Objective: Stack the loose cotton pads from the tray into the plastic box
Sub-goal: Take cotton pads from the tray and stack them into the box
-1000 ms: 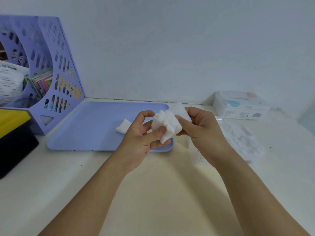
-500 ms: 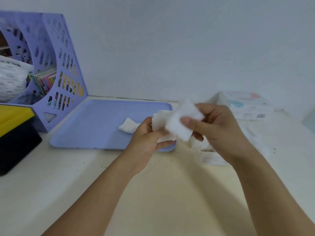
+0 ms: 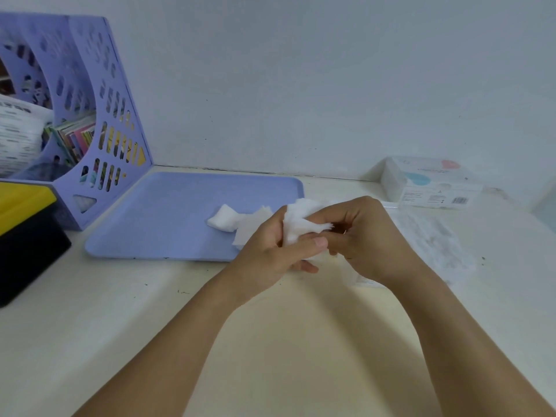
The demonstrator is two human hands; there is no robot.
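A single wide-angle view from the person's head looks forward and down across the bench toward the wall. It sits close above both forearms, the hands near centre, with edges curved by the lens.

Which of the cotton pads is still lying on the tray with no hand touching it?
The folded cotton pad left of the hands, lying alone on the blue tray. The other pads are bunched between the left hand and right hand.

A home or office desk: at the worktop's back left corner a lilac file holder holds booklets and papers, against a plain white wall.
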